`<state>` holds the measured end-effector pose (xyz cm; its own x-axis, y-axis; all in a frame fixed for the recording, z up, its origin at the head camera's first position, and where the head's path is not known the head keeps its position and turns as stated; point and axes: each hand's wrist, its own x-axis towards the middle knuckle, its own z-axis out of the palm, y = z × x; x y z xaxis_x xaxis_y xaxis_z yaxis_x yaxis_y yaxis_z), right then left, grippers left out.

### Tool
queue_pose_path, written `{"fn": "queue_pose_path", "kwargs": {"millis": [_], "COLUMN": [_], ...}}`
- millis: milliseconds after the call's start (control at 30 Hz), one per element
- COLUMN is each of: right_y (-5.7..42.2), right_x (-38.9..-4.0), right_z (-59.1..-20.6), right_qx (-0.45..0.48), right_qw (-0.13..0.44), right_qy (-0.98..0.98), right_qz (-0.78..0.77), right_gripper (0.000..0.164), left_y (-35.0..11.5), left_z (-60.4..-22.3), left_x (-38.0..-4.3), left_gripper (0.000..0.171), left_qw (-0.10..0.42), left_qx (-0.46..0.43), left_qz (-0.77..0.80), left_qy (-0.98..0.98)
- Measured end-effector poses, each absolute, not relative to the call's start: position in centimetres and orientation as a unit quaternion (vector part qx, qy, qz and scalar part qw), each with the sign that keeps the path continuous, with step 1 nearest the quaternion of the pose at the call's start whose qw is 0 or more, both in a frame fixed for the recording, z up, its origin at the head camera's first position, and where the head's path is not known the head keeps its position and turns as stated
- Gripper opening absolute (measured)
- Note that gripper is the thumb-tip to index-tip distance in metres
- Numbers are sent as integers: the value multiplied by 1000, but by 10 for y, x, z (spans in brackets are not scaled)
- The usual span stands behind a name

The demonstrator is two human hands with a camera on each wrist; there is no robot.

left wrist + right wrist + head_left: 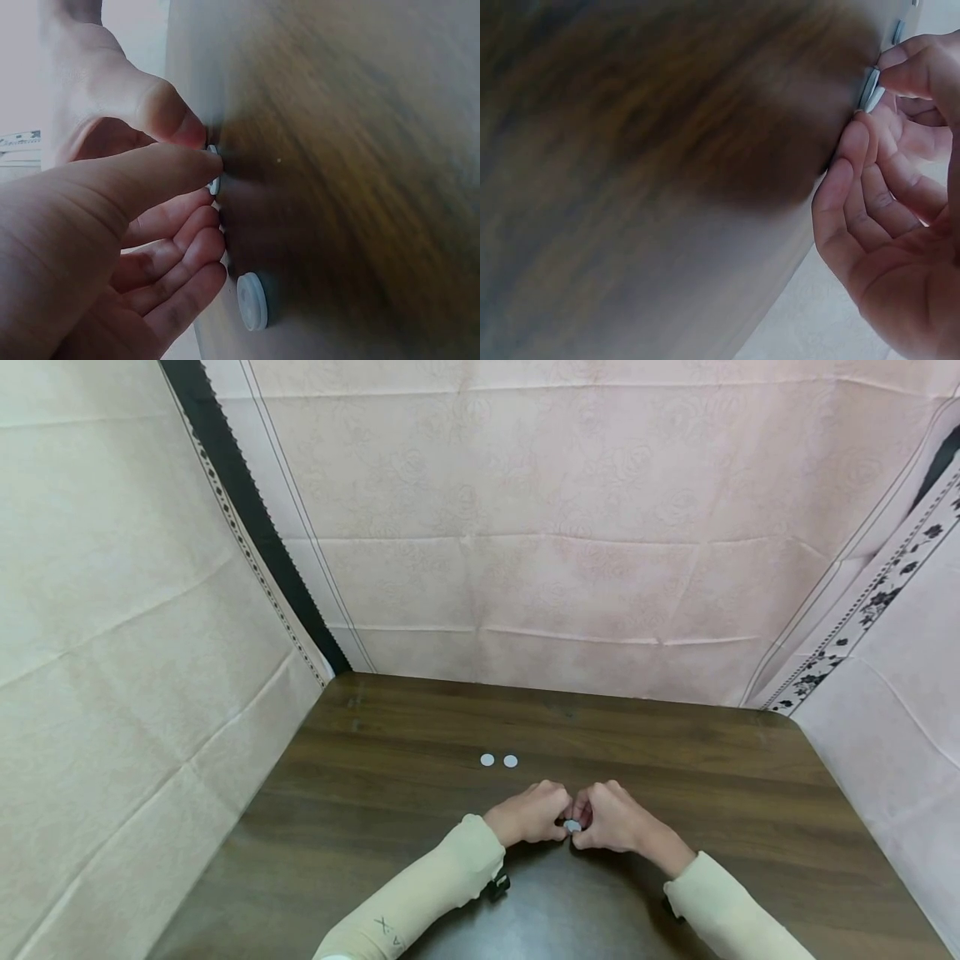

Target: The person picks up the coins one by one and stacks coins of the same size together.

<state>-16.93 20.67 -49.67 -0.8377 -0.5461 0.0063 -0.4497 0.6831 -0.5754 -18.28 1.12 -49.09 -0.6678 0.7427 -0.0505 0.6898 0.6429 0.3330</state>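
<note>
My left hand (531, 814) and my right hand (613, 818) meet low over the brown table. Between their fingertips is a small pale round disc (572, 826), pinched at its edges from both sides. Seen from the right wrist, this disc (870, 88) has a layered rim and is tilted up between the fingertips. In the left wrist view my left thumb covers much of the disc (214, 171). Beyond the hands, two similar pale discs, a left one (487, 760) and a right one (511, 762), lie flat side by side.
The dark wood table (360, 843) has a back edge against a pale patterned cloth (585, 510). More cloth hangs along the left (135, 610) and right sides. One loose disc (253, 301) with a stepped rim lies near my left fingers.
</note>
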Motion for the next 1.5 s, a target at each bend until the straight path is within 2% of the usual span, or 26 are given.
{"fn": "queue_pose_path", "kwargs": {"millis": [400, 1133, 1500], "right_y": [206, 208, 208], "right_x": [-168, -168, -168], "right_z": [-500, -496, -496], "right_qx": [-264, -269, -278], "right_qw": [59, 93, 90], "right_qy": [920, 909, 908], "right_qz": [-284, -304, -301], "right_gripper": [15, 12, 13], "left_y": [10, 8, 6], "left_z": [-492, -490, -488], "left_x": [-185, -185, -184], "left_gripper": [26, 19, 20], "left_qw": [91, 97, 97], "left_qx": [410, 413, 411], "left_qz": [143, 154, 147], "left_qy": [896, 892, 894]}}
